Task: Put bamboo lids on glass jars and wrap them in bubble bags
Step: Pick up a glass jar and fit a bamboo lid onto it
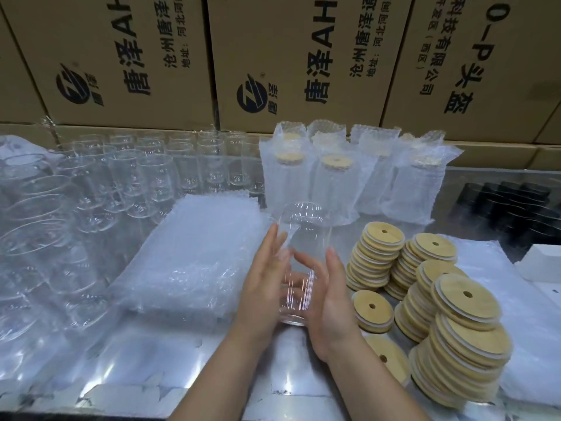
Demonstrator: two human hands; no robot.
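A clear glass jar [299, 238] with no lid is held tilted above the table's middle, between both of my hands. My left hand [264, 287] lies along its left side with fingers nearly straight. My right hand [331, 302] cups its right side and base, fingers straight. Stacks of round bamboo lids [455, 323] with a centre hole stand just right of my hands. A flat pile of bubble bags [194, 253] lies to the left. Several lidded jars wrapped in bubble bags [337, 180] stand behind.
Several rows of bare glass jars [127, 177] fill the left of the shiny table [151, 369]. Printed cardboard boxes [297, 62] wall off the back. Black lids [516, 208] and a white box [543, 262] sit at the far right.
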